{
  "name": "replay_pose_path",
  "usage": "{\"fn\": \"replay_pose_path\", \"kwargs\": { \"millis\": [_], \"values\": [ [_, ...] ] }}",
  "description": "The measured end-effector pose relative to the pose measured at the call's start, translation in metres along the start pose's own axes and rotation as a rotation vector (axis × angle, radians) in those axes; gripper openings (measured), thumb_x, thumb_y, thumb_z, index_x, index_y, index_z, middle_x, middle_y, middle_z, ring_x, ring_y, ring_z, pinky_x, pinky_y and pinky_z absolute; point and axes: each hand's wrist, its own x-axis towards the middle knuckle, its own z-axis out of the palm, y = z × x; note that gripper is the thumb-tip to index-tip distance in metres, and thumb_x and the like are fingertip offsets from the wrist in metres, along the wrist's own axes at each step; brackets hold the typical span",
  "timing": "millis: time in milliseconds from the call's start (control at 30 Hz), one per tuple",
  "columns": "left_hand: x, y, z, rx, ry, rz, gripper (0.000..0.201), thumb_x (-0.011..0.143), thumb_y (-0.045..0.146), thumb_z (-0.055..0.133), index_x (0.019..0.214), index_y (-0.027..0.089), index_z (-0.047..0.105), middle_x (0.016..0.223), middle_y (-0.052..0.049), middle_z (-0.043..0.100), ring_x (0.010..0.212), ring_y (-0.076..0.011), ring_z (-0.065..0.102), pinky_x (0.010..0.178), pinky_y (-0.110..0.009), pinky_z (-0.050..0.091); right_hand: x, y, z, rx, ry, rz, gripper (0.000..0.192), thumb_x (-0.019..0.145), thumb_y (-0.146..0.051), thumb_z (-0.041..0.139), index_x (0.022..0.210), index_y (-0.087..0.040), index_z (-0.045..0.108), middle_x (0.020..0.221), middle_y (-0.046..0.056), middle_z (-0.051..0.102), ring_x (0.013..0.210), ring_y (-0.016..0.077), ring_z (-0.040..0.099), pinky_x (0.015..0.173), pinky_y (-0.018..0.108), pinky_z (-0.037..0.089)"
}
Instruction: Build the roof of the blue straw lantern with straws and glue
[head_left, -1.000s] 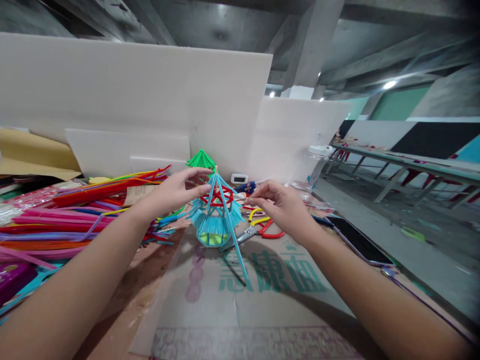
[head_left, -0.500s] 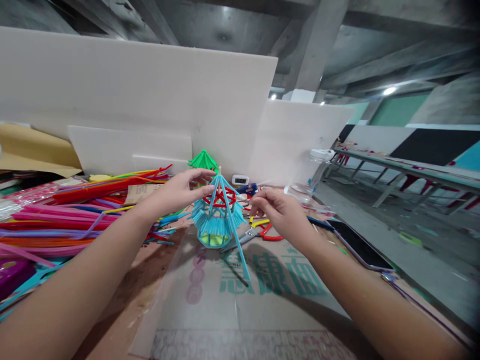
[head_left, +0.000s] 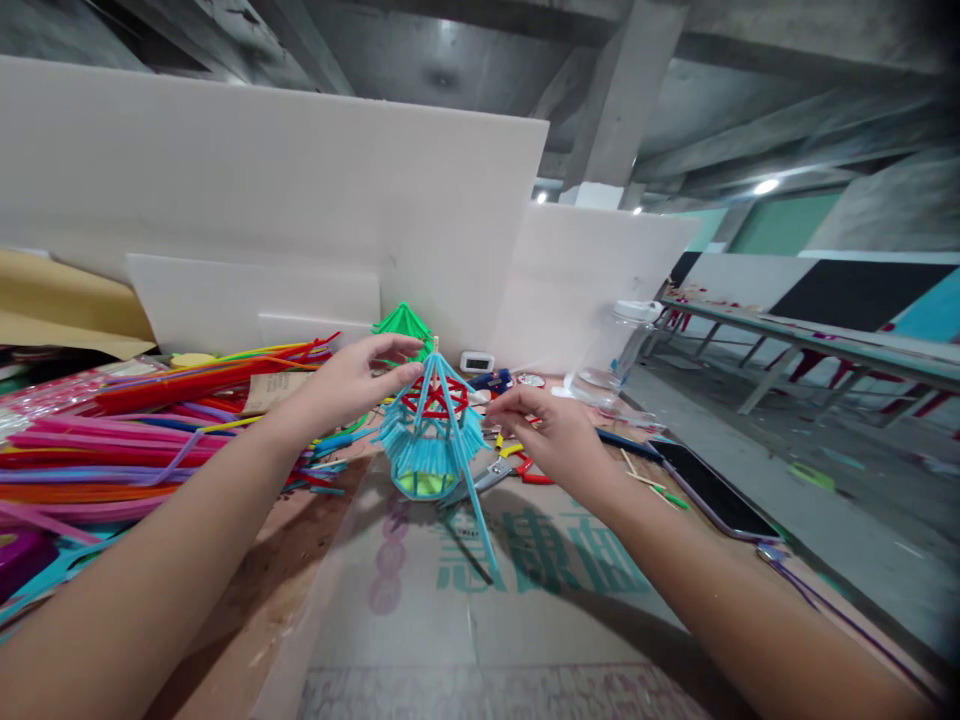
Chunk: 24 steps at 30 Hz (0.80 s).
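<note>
Two hands on the straw lantern (head_left: 430, 440): left hand (head_left: 352, 380) pinching its top, right hand (head_left: 551, 432) pinching a side straw.

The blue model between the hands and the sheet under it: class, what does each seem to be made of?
Blue model: apparently thin plastic drinking straws, glossy, with cut fringe ends and red straws near the top. Sheet: likely corrugated cardboard, matte brown, creased, with printed green characters.
</note>
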Motion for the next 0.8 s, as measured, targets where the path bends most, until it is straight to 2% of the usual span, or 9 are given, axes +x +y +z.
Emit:
{"fn": "replay_pose_path", "kwargs": {
  "millis": [100, 200, 267, 367, 533, 667, 800],
  "values": [
    [-0.002, 0.007, 0.008, 0.038, -0.018, 0.028, 0.052, 0.084, 0.055, 0.057, 0.122, 0.02, 0.059, 0.124, -0.008, 0.063, 0.111, -0.026, 0.059, 0.096, -0.04, 0.047, -0.003, -0.004, 0.003, -0.133, 0.016, -0.063, 0.014, 0.088, -0.03, 0.059, 0.078, -0.019, 0.062, 0.074, 0.002, 0.068, 0.068, 0.0145, 0.063, 0.064, 0.027, 0.048],
    [-0.002, 0.009, 0.013, 0.054, -0.022, 0.054, 0.049, 0.084, 0.052, 0.057, 0.12, 0.018, 0.06, 0.123, -0.009, 0.063, 0.11, -0.026, 0.06, 0.097, -0.041, 0.046, -0.009, -0.009, 0.011, -0.145, 0.022, -0.134, 0.017, 0.088, -0.035, 0.06, 0.097, -0.021, 0.062, 0.085, 0.003, 0.069, 0.075, 0.0152, 0.064, 0.068, 0.028, 0.048],
    [-0.002, 0.008, 0.014, 0.048, -0.027, 0.056, 0.049, 0.084, 0.05, 0.057, 0.12, 0.017, 0.059, 0.122, -0.01, 0.064, 0.109, -0.0258, 0.06, 0.096, -0.041, 0.046, -0.014, -0.012, 0.018, -0.13, 0.025, -0.153, 0.029, 0.086, -0.038, 0.063, 0.11, -0.023, 0.056, 0.093, 0.004, 0.069, 0.082, 0.0165, 0.065, 0.072, 0.029, 0.049],
    [-0.001, 0.007, 0.016, 0.04, -0.028, 0.073, 0.047, 0.085, 0.048, 0.057, 0.12, 0.018, 0.059, 0.121, -0.009, 0.064, 0.107, -0.0252, 0.061, 0.095, -0.04, 0.047, -0.018, -0.012, 0.028, -0.126, 0.013, -0.111, 0.04, 0.082, -0.039, 0.068, 0.114, -0.023, 0.05, 0.09, 0.003, 0.068, 0.082, 0.0185, 0.064, 0.072, 0.031, 0.049],
    [-0.003, 0.01, 0.017, 0.102, -0.018, 0.087, 0.046, 0.084, 0.046, 0.057, 0.12, 0.018, 0.059, 0.116, -0.009, 0.066, 0.102, -0.0249, 0.062, 0.093, -0.041, 0.047, -0.018, -0.007, 0.036, -0.102, 0.02, -0.099, 0.029, 0.087, -0.019, 0.057, 0.114, -0.022, 0.049, 0.088, 0.003, 0.066, 0.08, 0.0181, 0.064, 0.072, 0.032, 0.049],
    [-0.003, 0.013, 0.016, 0.126, -0.016, 0.079, 0.044, 0.084, 0.044, 0.058, 0.118, 0.016, 0.059, 0.115, -0.009, 0.065, 0.1, -0.0244, 0.062, 0.091, -0.04, 0.047, -0.018, -0.005, 0.037, -0.12, 0.081, -0.153, 0.023, 0.088, -0.018, 0.053, 0.111, -0.021, 0.054, 0.086, 0.004, 0.065, 0.076, 0.0171, 0.062, 0.071, 0.031, 0.049],
    [-0.003, 0.016, 0.015, 0.121, -0.017, 0.068, 0.043, 0.083, 0.043, 0.059, 0.117, 0.016, 0.059, 0.114, -0.009, 0.065, 0.1, -0.0238, 0.061, 0.089, -0.039, 0.047, -0.017, -0.006, 0.038, -0.13, 0.071, -0.159, 0.018, 0.088, -0.017, 0.052, 0.105, -0.02, 0.058, 0.085, 0.004, 0.065, 0.076, 0.0163, 0.061, 0.07, 0.03, 0.048]
  ]
}}
